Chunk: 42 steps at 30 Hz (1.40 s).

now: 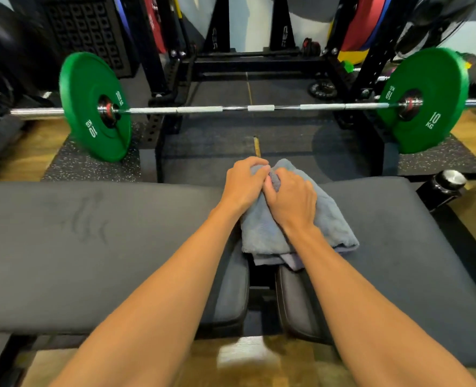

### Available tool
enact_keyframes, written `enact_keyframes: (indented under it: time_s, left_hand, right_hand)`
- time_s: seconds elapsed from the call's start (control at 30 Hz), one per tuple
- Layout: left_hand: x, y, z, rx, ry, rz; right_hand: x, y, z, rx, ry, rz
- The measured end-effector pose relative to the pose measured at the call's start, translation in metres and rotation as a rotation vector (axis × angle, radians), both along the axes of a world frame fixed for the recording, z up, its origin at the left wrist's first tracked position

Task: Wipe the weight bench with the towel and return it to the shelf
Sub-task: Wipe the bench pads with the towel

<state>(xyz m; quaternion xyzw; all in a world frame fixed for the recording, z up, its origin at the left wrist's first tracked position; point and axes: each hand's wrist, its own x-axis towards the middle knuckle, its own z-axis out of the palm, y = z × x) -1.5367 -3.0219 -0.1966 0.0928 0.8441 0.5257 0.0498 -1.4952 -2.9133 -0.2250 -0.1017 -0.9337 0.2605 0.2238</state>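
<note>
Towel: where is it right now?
Head view, centre: the grey towel lies folded on the bench at the gap between its pads, under both hands, with the barbell beyond.

You see a soft, fluffy grey cloth towel (262, 233) on the weight bench (91, 247), whose dark padding looks matt and faintly smeared at its left end. The barbell (197, 109) is shiny metal with rough knurled parts. The green plates (94, 107) look like smooth matt rubber; the floor mat (91, 166) is speckled rubber.
</note>
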Motion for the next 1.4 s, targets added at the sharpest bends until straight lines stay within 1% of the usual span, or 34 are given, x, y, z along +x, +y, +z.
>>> enact_keyframes:
  time_s: [0.07, 0.17, 0.23, 0.27, 0.33, 0.37, 0.4, 0.43, 0.53, 0.63, 0.77, 0.83, 0.93, 1.03, 1.1, 1.17, 1.23, 1.33, 1.4]
  left_hand:
    - [0.009, -0.028, 0.015, 0.017, 0.001, 0.02]
    - [0.017, -0.08, 0.03, 0.015, 0.034, 0.089]
    - [0.018, -0.117, 0.028, -0.037, 0.019, 0.135]
    - [0.016, -0.134, 0.025, -0.088, -0.012, 0.137]
    - [0.011, -0.164, 0.008, -0.288, -0.075, 0.102]
    - [0.008, -0.175, -0.002, -0.4, -0.079, 0.086]
    - [0.005, -0.182, -0.013, -0.467, -0.051, 0.074]
    - [0.0, -0.186, -0.022, -0.476, 0.0, 0.058]
    - [-0.013, -0.189, -0.04, -0.4, 0.158, -0.012]
    - [-0.025, -0.189, -0.051, -0.33, 0.223, -0.046]
    - [-0.031, -0.191, -0.059, -0.294, 0.265, -0.045]
    - [-0.028, -0.193, -0.058, -0.29, 0.254, -0.064]
    - [-0.025, -0.195, -0.055, -0.285, 0.215, -0.09]
    - [-0.023, -0.196, -0.053, -0.295, 0.252, -0.107]
    - [-0.022, -0.194, -0.051, -0.312, 0.295, -0.097]
    - [-0.024, -0.193, -0.051, -0.293, 0.287, -0.075]
    - [-0.029, -0.193, -0.056, -0.269, 0.246, -0.043]
    - [-0.037, -0.193, -0.061, -0.136, 0.096, -0.03]
    - [-0.039, -0.197, -0.056, -0.075, 0.042, -0.036]
  right_hand:
    - [0.015, -0.03, 0.01, -0.082, 0.048, -0.005]
    - [0.024, -0.079, 0.023, -0.121, 0.056, 0.084]
    - [0.021, -0.105, 0.025, -0.021, -0.004, 0.114]
    - [0.018, -0.116, 0.024, 0.043, -0.078, 0.115]
    - [0.013, -0.133, 0.014, 0.14, -0.274, 0.085]
    - [0.012, -0.139, 0.006, 0.198, -0.322, 0.059]
    - [0.013, -0.142, -0.002, 0.266, -0.32, 0.033]
    - [0.015, -0.144, -0.009, 0.323, -0.289, 0.007]
    - [0.012, -0.151, -0.017, 0.403, -0.214, -0.069]
    - [0.005, -0.155, -0.019, 0.453, -0.215, -0.122]
    - [0.005, -0.157, -0.021, 0.42, -0.197, -0.117]
    - [0.016, -0.161, -0.017, 0.393, -0.192, -0.12]
    - [0.054, -0.172, -0.015, 0.365, -0.191, -0.164]
    - [0.1, -0.189, -0.016, 0.38, -0.209, -0.216]
    - [0.113, -0.195, -0.017, 0.406, -0.223, -0.231]
    - [0.1, -0.192, -0.018, 0.417, -0.236, -0.242]
    - [0.067, -0.187, -0.021, 0.422, -0.223, -0.252]
    - [0.0, -0.173, -0.029, 0.418, -0.176, -0.251]
    - [-0.043, -0.166, -0.027, 0.396, -0.18, -0.218]
